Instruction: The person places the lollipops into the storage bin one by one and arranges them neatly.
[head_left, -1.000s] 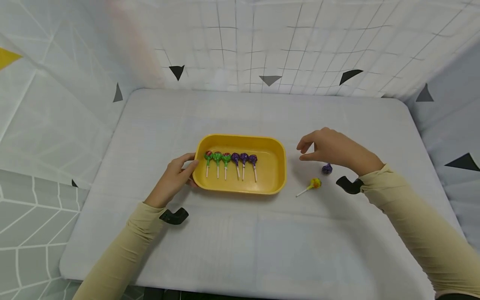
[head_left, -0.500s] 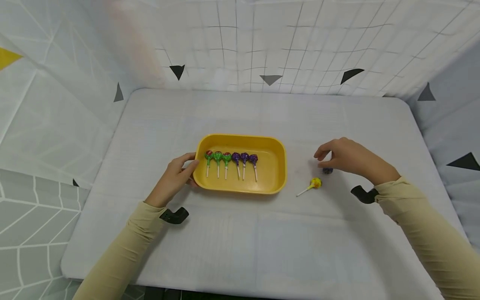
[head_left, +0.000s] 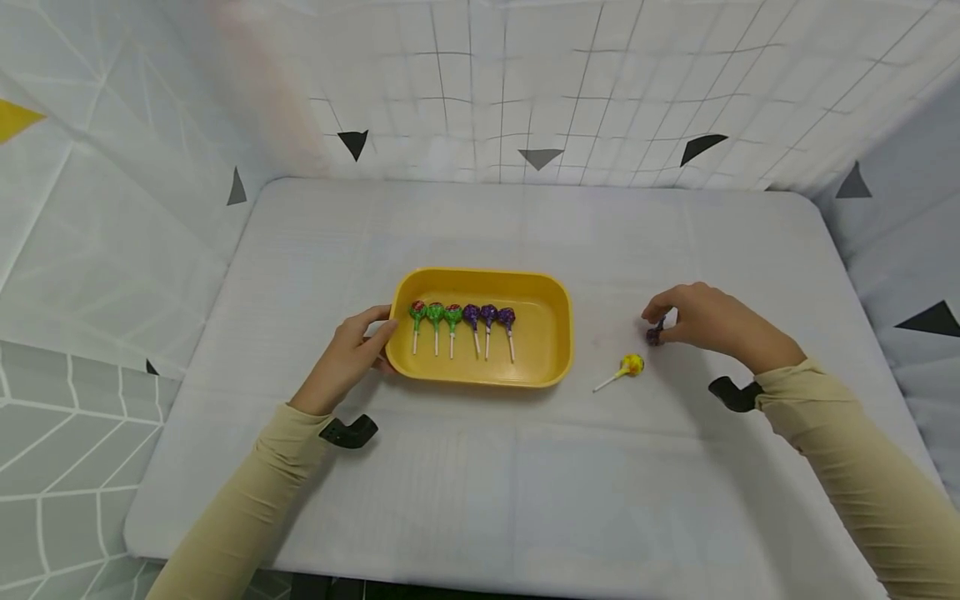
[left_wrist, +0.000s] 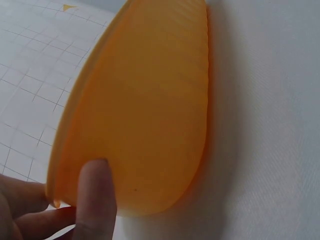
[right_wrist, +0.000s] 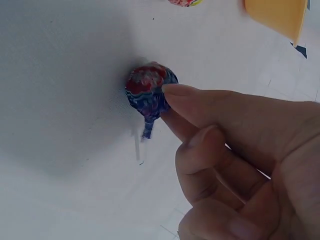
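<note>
My left hand [head_left: 347, 357] holds the left end of a yellow plastic tray [head_left: 543, 337]; in the left wrist view its thumb lies against the outer wall [left_wrist: 145, 110]. Inside the tray, three green lollipops [head_left: 435, 312] and three purple lollipops [head_left: 489, 315] lie in a row, sticks toward me. To the right of the tray, my right hand [head_left: 712, 323] pinches another purple lollipop [right_wrist: 150, 95] by its wrapped head between thumb and finger, low over the table. Its stick points away from me and is partly hidden by the fingers in the head view.
A yellow lollipop [head_left: 632, 365] lies between the tray and my right hand, its stick pointing left toward me. The table [head_left: 450, 483] has a white cover. White patterned sheets [head_left: 540, 83] stand behind it and along the sides.
My right hand has moved right and down to the loose purple lollipop and now pinches it. The left hand and the tray stay in place.
</note>
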